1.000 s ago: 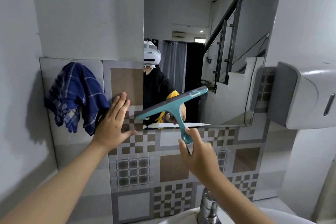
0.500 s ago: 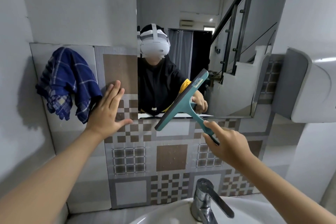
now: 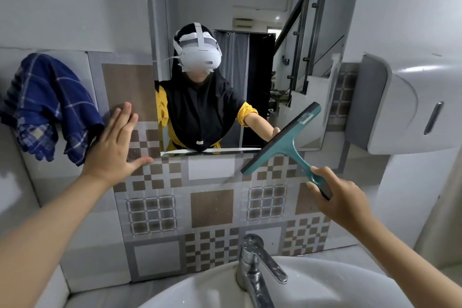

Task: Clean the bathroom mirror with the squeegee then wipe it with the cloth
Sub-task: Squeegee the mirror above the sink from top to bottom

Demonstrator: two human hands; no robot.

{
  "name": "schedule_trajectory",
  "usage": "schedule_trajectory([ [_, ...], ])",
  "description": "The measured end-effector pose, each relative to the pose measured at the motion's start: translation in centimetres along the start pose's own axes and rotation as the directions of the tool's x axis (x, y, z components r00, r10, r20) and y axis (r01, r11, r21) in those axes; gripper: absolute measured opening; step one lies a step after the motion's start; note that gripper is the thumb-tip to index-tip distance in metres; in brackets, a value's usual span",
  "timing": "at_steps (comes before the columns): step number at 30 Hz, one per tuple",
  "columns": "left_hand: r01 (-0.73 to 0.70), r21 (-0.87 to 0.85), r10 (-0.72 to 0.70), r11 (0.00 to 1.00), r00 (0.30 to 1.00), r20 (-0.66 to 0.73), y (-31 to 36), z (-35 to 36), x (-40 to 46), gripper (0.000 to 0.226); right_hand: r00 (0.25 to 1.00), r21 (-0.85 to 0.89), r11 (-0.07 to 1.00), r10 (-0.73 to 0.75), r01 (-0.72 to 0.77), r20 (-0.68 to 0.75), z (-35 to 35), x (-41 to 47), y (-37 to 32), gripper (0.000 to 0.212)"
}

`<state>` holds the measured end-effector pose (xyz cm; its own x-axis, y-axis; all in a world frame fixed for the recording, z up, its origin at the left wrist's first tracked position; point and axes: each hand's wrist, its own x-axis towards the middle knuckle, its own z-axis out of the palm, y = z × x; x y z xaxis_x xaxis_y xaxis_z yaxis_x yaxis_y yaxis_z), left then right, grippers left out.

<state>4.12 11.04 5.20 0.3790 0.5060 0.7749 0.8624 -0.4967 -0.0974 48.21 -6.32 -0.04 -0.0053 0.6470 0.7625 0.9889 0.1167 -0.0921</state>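
While the mirror [image 3: 262, 57] fills the upper middle of the frame, the squeegee pass is the step in hand. At lower right, the right hand [image 3: 342, 197] has its fingers wrapped round the handle of the teal squeegee [image 3: 282, 140], whose tilted blade crosses the mirror's bottom edge; whether the rubber touches glass is hard to tell. At left, the left hand [image 3: 115, 150] lies flat, fingers spread, on the tiled wall [image 3: 212, 207]. The blue cloth [image 3: 47, 105] hangs untouched at far left. Next, the blade likely needs lifting back onto the glass.
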Motion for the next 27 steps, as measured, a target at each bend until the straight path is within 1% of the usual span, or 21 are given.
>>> schedule_trajectory([
  [5, 0.014, -0.007, -0.014, 1.000, 1.000, 0.021, 0.4, -0.3, 0.0, 0.109, 0.998, 0.161, 0.986, 0.042, -0.048, 0.043, 0.6, -0.7, -0.3, 0.034],
  [11, 0.019, -0.020, -0.018, 1.000, 1.000, 0.023, 0.5, -0.5, -0.2, 0.110, 0.994, 0.276, 0.955, 0.111, -0.103, -0.013, 2.2, -1.7, -0.3, 0.030],
  [16, 0.017, -0.023, -0.016, 1.000, 1.000, 0.018, 0.2, -0.3, -0.2, 0.110, 0.986, 0.368, 0.918, 0.168, -0.148, -0.023, 2.5, -2.2, -1.2, 0.028],
  [19, 0.022, -0.028, -0.021, 0.999, 1.000, 0.020, 0.2, -0.3, -0.1, 0.110, 0.959, 0.429, 0.863, 0.281, -0.265, 0.028, 2.7, -3.1, -2.2, 0.024],
  [22, 0.027, -0.032, -0.026, 0.999, 0.999, 0.029, 0.3, -0.4, -0.1, 0.109, 0.914, 0.437, 0.805, 0.383, -0.402, 0.136, 2.9, -4.9, -2.4, 0.019],
  [24, 0.026, -0.029, -0.025, 0.999, 0.999, 0.039, 0.2, -0.3, -0.2, 0.109, 0.868, 0.437, 0.750, 0.446, -0.496, 0.219, 2.7, -5.9, -2.7, 0.017],
  [25, 0.026, -0.029, -0.025, 0.999, 0.999, 0.041, 0.2, -0.3, -0.2, 0.109, 0.851, 0.444, 0.726, 0.470, -0.524, 0.237, 2.4, -6.3, -3.0, 0.017],
  [27, 0.027, -0.026, -0.026, 0.999, 0.999, 0.042, 0.1, -0.3, -0.3, 0.108, 0.833, 0.472, 0.691, 0.505, -0.547, 0.226, 1.7, -6.5, -4.1, 0.017],
])
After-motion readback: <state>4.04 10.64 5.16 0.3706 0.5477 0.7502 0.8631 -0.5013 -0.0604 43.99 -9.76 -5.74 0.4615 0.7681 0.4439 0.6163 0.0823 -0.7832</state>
